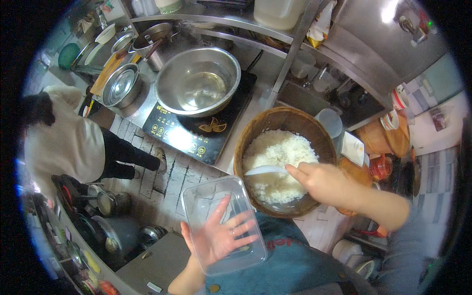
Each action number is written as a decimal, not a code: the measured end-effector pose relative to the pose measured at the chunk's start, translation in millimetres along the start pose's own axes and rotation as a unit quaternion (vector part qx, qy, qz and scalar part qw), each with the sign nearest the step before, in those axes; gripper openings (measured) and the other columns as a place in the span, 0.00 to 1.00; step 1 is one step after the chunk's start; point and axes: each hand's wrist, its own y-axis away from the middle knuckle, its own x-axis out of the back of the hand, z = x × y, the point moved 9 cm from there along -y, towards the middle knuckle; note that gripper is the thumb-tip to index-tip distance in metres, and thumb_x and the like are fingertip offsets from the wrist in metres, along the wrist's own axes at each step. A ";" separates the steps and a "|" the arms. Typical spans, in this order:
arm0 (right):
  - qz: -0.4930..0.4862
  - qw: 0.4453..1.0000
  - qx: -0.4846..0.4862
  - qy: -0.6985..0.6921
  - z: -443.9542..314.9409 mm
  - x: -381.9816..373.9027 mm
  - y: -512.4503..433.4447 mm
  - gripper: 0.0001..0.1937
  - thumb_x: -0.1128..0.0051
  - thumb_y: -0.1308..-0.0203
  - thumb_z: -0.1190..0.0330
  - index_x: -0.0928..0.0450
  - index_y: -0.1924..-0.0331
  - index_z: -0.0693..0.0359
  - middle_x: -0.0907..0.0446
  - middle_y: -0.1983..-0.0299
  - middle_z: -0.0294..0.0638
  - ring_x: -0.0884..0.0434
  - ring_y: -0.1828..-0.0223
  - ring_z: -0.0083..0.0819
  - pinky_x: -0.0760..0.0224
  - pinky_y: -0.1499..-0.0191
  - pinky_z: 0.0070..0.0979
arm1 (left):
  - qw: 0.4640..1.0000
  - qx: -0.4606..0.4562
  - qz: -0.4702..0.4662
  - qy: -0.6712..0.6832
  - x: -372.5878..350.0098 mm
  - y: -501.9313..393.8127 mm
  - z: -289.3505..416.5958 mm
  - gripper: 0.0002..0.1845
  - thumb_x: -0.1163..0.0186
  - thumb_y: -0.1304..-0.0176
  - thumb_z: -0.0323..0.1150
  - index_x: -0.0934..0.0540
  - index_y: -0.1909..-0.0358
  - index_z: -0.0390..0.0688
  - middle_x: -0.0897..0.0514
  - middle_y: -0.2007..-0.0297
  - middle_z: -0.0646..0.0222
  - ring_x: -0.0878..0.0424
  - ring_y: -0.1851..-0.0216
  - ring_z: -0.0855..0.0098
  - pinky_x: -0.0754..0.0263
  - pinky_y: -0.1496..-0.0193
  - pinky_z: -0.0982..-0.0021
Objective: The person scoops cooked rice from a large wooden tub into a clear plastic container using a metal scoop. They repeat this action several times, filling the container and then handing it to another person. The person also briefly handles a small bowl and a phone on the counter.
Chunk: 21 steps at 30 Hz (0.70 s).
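Note:
A round wooden tub (284, 114) stands before me with cooked white rice (291, 149) in it. My right hand (326, 182) reaches in from the right, closed on the handle of a pale plastic rice paddle (263, 169), whose blade lies over the rice. Just left of the tub, a clear rectangular plastic container (195, 188) rests on my left hand (225, 236), which supports it from beneath with spread fingers seen through the plastic. No rice shows in the container.
A large steel bowl (199, 81) sits on a black induction cooker (177, 134) beyond the tub. Near it are a smaller steel pot (121, 86) and a wooden board (105, 75). At the left stands another person (70, 136). A clear plastic cup (329, 123) touches the tub's far right side.

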 end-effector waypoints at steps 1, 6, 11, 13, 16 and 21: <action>-0.015 1.000 -0.019 0.010 1.5 -10.2 2.9 0.20 0.55 0.46 0.75 0.30 0.46 0.67 0.24 0.70 0.44 0.19 0.74 0.40 0.23 0.70 0.31 | 1.000 0.002 0.007 -0.001 1.5 -0.7 -3.4 0.59 0.46 0.58 0.73 0.56 0.29 0.53 0.52 0.34 0.38 0.48 0.34 0.41 0.58 0.34 0.36; -0.040 0.998 -0.026 0.038 7.3 -13.8 10.8 0.20 0.53 0.47 0.74 0.29 0.47 0.68 0.24 0.70 0.43 0.19 0.74 0.37 0.24 0.74 0.29 | 1.000 -0.010 -0.020 -0.010 -7.1 -1.8 -4.0 0.58 0.47 0.57 0.74 0.58 0.29 0.55 0.53 0.33 0.38 0.48 0.33 0.43 0.58 0.34 0.37; -0.025 0.999 -0.017 0.016 11.2 -8.4 -1.1 0.15 0.54 0.46 0.75 0.28 0.54 0.67 0.24 0.71 0.44 0.19 0.73 0.38 0.24 0.74 0.30 | 0.999 -0.012 0.002 -0.041 -6.9 -1.2 -3.7 0.58 0.45 0.59 0.74 0.57 0.29 0.60 0.56 0.33 0.37 0.45 0.34 0.46 0.53 0.35 0.38; -0.043 0.995 -0.062 0.057 20.6 -19.3 -1.2 0.13 0.54 0.46 0.75 0.27 0.56 0.67 0.24 0.71 0.45 0.19 0.73 0.39 0.24 0.73 0.31 | 0.999 -0.018 0.002 -0.047 -7.1 -0.8 -4.1 0.58 0.45 0.58 0.74 0.57 0.29 0.60 0.55 0.33 0.36 0.45 0.34 0.46 0.53 0.35 0.39; -0.032 0.997 -0.056 0.029 20.4 -26.9 0.2 0.11 0.54 0.46 0.75 0.27 0.58 0.67 0.24 0.71 0.46 0.19 0.73 0.41 0.24 0.73 0.32 | 0.999 -0.026 -0.005 -0.047 -8.3 -0.8 -3.8 0.57 0.46 0.58 0.74 0.56 0.29 0.58 0.53 0.34 0.36 0.45 0.34 0.45 0.53 0.35 0.39; -0.056 0.989 -0.134 0.010 48.5 -17.2 2.3 0.12 0.56 0.44 0.76 0.28 0.56 0.71 0.23 0.69 0.50 0.18 0.72 0.43 0.23 0.71 0.34 | 0.998 -0.042 -0.002 -0.046 -8.0 2.1 -2.7 0.57 0.47 0.57 0.74 0.55 0.29 0.56 0.48 0.35 0.39 0.45 0.34 0.46 0.54 0.34 0.39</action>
